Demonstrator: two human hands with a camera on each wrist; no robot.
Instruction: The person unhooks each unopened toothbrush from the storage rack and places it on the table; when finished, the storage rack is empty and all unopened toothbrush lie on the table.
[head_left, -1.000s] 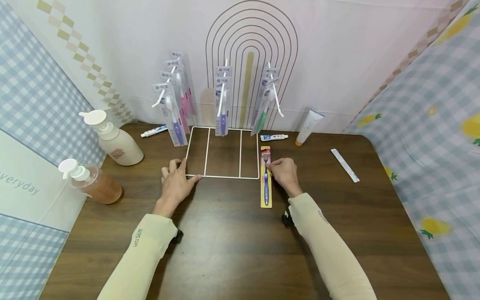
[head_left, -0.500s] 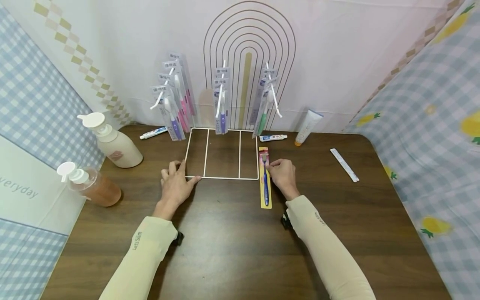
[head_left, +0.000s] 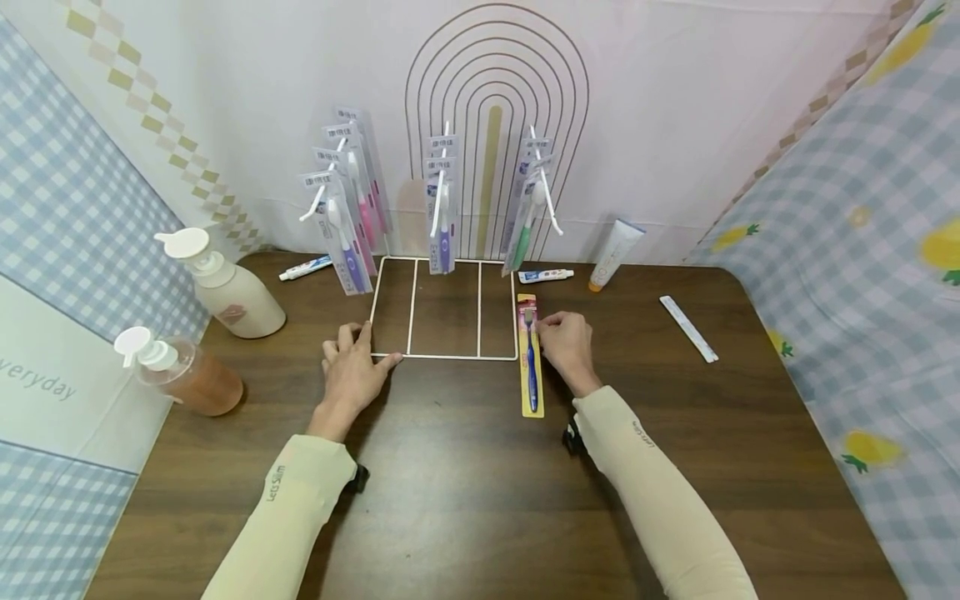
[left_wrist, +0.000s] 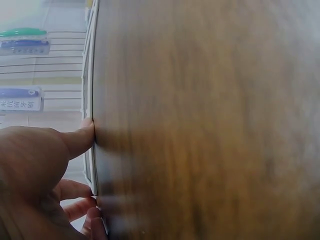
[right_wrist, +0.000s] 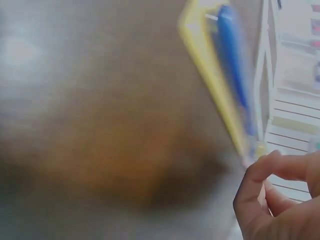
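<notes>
Left-hook toothbrush packs (head_left: 347,229) have swung slightly since half a second ago (purple brush foremost) | left hand (head_left: 352,371): fingers spread, touching near-left corner of wire rack (head_left: 479,312) | right hand (head_left: 567,350): pinching right edge of yellow toothbrush card (head_left: 532,358), just right of wire rack
</notes>
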